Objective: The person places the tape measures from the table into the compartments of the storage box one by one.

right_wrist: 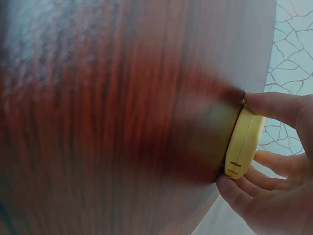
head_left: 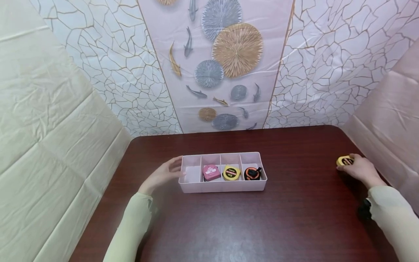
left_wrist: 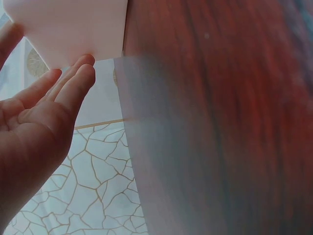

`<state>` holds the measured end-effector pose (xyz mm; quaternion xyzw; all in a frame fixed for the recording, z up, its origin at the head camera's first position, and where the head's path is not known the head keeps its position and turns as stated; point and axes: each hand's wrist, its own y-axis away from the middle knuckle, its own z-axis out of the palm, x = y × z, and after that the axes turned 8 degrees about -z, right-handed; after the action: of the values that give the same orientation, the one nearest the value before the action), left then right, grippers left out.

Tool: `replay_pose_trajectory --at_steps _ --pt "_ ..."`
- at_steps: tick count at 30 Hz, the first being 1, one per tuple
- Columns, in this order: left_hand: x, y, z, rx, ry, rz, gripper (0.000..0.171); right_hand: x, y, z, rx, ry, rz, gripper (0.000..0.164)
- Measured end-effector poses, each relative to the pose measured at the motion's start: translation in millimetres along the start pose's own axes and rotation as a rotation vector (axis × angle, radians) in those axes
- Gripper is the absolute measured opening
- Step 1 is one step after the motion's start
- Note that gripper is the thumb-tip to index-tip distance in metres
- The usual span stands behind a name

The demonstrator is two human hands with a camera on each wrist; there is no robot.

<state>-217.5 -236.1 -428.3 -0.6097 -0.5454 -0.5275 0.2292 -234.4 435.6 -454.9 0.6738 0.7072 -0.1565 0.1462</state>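
A white four-compartment storage box [head_left: 224,186] stands mid-table. My left hand [head_left: 165,174] is at its left end; in the left wrist view, the fingers [left_wrist: 78,81] are nearly straight and touch the end wall's edge, with the thumb at the rim. On the right, my right hand [head_left: 361,170] pinches a yellow tape measure [head_left: 344,161] between thumb and fingers, at or just above the tabletop. Inside the box are a pink tape measure [head_left: 211,173], another yellow tape measure [head_left: 231,173] and a black-and-orange tape measure [head_left: 252,174], each in its own compartment. Only the leftmost compartment holds none.
A dark red-brown wooden table [head_left: 229,225] lies under everything. Patterned cloth [head_left: 327,72] hangs behind its far edge, and pale fabric walls [head_left: 59,145] close in both sides. Something black [head_left: 364,210] sits beneath the right wrist.
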Motion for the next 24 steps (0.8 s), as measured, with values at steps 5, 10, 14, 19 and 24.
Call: replay_pose_trajectory --at_steps 5,10,14,19,24 --pt "-15.5 -10.0 -0.5 0.041 -0.001 0.006 0.074 -1 0 0 0.012 0.004 -0.026 0.08" --pt "-19.5 -12.3 -0.9 0.047 -0.001 0.018 0.071 0 0 1 0.017 0.011 -0.03 0.079" --pt "-8.5 -6.4 -1.4 0.01 0.01 0.006 0.074 1 -1 1 0.018 0.011 -0.022 0.08" --pt "-12.3 -9.3 -2.0 0.009 0.012 -0.002 0.075 2 -1 2 0.023 0.014 -0.03 0.081" --pt "-23.2 -15.8 -2.3 0.043 -0.002 0.007 0.071 2 -1 2 0.033 0.023 -0.034 0.079"
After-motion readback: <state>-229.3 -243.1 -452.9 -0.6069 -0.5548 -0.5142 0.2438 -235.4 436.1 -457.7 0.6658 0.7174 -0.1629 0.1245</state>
